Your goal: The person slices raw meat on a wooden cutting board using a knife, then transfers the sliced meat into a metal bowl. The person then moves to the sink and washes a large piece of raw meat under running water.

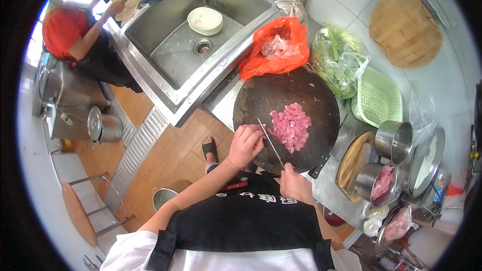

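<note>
My right hand point(295, 183) grips the handle of a kitchen knife, whose thin blade point(272, 143) slants up and left across a round, dark chopping block point(256, 94). Left of the blade, my left hand point(246, 143) rests on the block's edge with curled fingers. A small bit of raw meat point(264, 134) shows at its fingertips, mostly hidden by the hand. To the right of the blade lies a heap of sliced raw pink meat point(290, 127). Against the far edge of the block sits an open red plastic bag point(256, 62) with pale raw meat or bones point(276, 47) inside.
Beyond is a steel sink point(162, 45) holding stacked white dishes point(205, 19). A person in red point(66, 32) handles plates at left. Bagged greens point(335, 60), a green basket point(378, 98) and steel pots point(393, 141) line the right. Another knife handle point(318, 169) projects beside the block.
</note>
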Tool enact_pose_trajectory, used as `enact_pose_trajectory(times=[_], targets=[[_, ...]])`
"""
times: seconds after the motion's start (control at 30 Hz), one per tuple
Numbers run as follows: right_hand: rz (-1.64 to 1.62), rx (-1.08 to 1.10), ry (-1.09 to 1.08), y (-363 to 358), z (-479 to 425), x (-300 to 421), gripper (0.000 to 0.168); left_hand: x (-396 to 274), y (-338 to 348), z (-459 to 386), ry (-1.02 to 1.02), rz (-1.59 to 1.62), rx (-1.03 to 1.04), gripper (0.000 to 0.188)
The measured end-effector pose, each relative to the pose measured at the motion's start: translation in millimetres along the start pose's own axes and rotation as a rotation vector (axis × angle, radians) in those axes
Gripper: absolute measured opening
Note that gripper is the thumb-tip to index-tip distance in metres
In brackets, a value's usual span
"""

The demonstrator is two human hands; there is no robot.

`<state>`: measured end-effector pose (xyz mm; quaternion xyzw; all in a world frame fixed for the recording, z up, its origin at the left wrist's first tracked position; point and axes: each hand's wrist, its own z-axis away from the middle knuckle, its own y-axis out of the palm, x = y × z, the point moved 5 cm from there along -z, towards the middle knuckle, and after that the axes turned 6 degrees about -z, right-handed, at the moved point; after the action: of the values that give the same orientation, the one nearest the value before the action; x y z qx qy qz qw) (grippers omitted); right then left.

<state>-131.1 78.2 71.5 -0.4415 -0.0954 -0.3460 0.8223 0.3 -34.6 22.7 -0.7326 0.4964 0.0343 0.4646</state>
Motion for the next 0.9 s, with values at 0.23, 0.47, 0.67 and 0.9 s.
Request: enact_pose_trajectory(times=[0.23,0.47,0.67,0.9], targets=[[-0.012,-0.185,-0.122,4,-48,27,0.019,3,3,-1,0.004,0.028,0.023,0.026],[-0.088,-0.258,-0.179,-19,-88,46,0.023,9,-2,0,-0.002,0.039,0.002,0.03],[-0.018,0.016,-0.013,-5,-3,6,0.019,8,0,2,-0.003,0.075,-0.032,0.026],[-0.028,-0.225,-0.194,-2,-79,44,0.021,5,0,-4,0.015,0.04,-0.01,0.025]])
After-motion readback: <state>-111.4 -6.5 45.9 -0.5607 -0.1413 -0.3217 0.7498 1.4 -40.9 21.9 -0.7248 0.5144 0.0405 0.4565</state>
